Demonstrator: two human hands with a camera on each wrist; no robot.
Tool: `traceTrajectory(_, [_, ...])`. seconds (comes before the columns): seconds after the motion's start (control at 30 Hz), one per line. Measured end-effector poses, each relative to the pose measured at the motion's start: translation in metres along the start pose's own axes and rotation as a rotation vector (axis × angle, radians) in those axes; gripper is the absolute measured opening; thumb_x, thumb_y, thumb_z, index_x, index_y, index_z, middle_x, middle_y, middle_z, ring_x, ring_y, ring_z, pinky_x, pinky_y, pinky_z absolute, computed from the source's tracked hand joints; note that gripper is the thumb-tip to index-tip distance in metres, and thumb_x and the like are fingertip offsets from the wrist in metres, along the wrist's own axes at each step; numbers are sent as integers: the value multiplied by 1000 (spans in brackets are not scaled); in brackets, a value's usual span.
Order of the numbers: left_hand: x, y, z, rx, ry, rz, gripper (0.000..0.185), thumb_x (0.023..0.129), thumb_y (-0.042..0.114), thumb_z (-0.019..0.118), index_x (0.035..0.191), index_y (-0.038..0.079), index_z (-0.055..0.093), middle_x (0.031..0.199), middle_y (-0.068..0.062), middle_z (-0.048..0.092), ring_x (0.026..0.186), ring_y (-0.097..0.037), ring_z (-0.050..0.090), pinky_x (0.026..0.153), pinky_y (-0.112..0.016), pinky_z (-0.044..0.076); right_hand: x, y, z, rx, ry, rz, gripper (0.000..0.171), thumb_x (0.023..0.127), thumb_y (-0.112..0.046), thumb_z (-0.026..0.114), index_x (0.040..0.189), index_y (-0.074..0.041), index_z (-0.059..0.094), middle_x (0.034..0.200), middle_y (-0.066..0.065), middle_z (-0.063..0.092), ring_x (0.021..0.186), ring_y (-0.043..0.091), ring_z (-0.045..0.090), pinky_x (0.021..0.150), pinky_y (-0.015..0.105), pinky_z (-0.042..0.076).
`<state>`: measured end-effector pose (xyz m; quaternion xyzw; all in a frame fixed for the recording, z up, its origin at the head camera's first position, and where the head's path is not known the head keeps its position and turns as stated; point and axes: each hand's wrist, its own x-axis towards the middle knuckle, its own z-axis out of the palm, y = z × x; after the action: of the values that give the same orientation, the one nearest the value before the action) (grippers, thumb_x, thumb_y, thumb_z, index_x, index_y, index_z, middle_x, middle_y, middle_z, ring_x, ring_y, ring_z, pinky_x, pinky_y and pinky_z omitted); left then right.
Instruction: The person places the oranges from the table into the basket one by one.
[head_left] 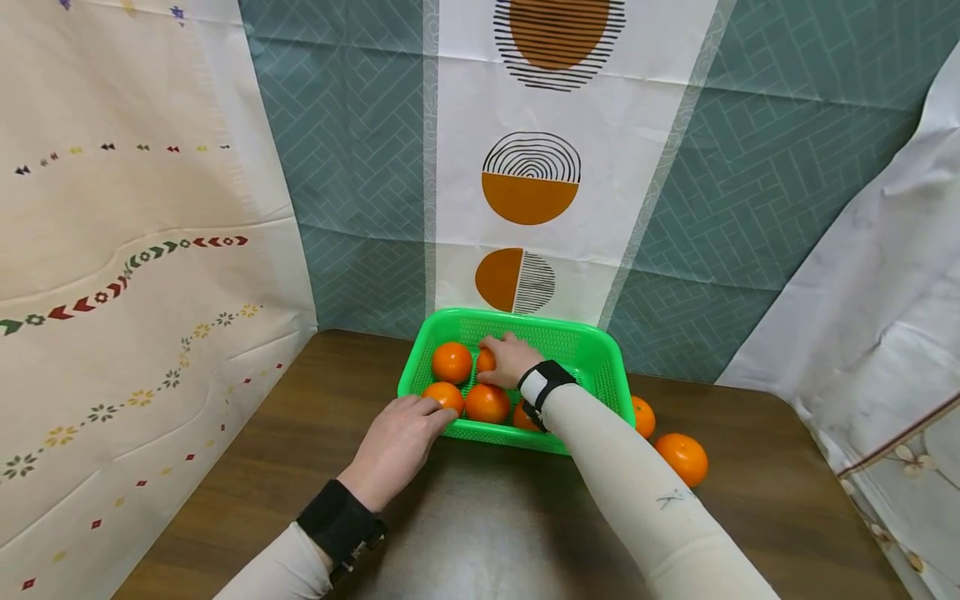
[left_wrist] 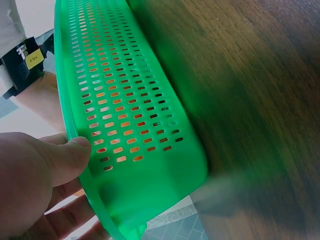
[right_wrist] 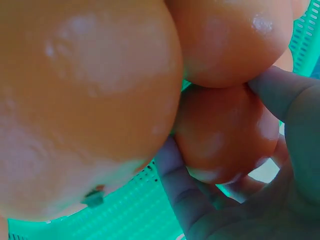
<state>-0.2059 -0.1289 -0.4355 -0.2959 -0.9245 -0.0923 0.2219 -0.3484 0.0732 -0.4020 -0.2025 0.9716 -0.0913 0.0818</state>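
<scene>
A green plastic basket (head_left: pixel 617 375) with perforated walls holds several oranges, among them a front-left orange (head_left: pixel 444 397), a back-left orange (head_left: pixel 452 362) and a middle orange (head_left: pixel 487 404). My left hand (head_left: pixel 396 440) pinches the basket's rim at the front left corner. In the left wrist view, its thumb (left_wrist: pixel 75 157) lies over the outside of the rim, with the other fingers behind the wall. Inside the basket, my right hand (head_left: pixel 514 360) grips another orange (right_wrist: pixel 227 135), its fingers and thumb spread round the fruit. That orange sits up against its neighbours in the right wrist view.
Two oranges lie on the brown wooden table (head_left: pixel 780 483) just right of the basket: a near one (head_left: pixel 682 459) and one behind it (head_left: pixel 642 416), partly hidden by the basket. A patterned cloth (head_left: pixel 367 167) hangs close behind the basket, with more cloth at both sides.
</scene>
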Motion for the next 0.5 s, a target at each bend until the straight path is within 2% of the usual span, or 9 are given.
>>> traceTrajectory(0.23, [0,0,0,2,-1,0,33,86,10,81,116,18,73,100,4,67,90,-20,59,86,-37,52,-2,-4,-1,-12,-27,-26,52,97,-36,68,143,-17,54,137,17,52,105,31,61,93,43,50])
traceTrajectory(0.5, [0,0,-1,10,-5,-9,30,87,12,80,115,19,73,100,4,66,89,-19,57,86,-37,52,-5,-8,-5,-20,-33,-36,53,97,-34,67,144,-16,53,138,18,52,104,31,62,92,43,51])
